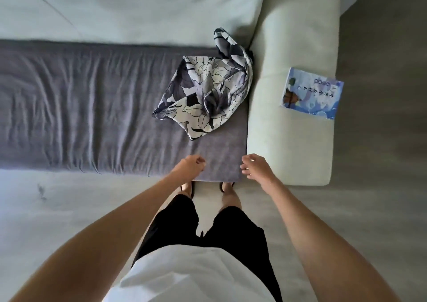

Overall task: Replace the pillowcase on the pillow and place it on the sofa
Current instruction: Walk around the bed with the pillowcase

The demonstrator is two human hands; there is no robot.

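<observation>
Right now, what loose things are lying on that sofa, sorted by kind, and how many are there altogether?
Floral pillowcase, crumpled on the grey seat cover: 1
Blue book, flat on the sofa arm: 1
Total: 2
Neither the left hand nor the right hand holds anything.

Sofa point(288, 140) cut off at left; book point(312, 94) lettering illegible.

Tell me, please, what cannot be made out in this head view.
- Crumpled floral grey-and-white pillowcase: its opening is hidden in its own folds.
- Pillow: none in view; outside the frame or elsewhere.
- Blue illustrated book on the pale sofa armrest: title too small and blurred.
- Grey seat cover: left end cut off by the frame edge.
</observation>
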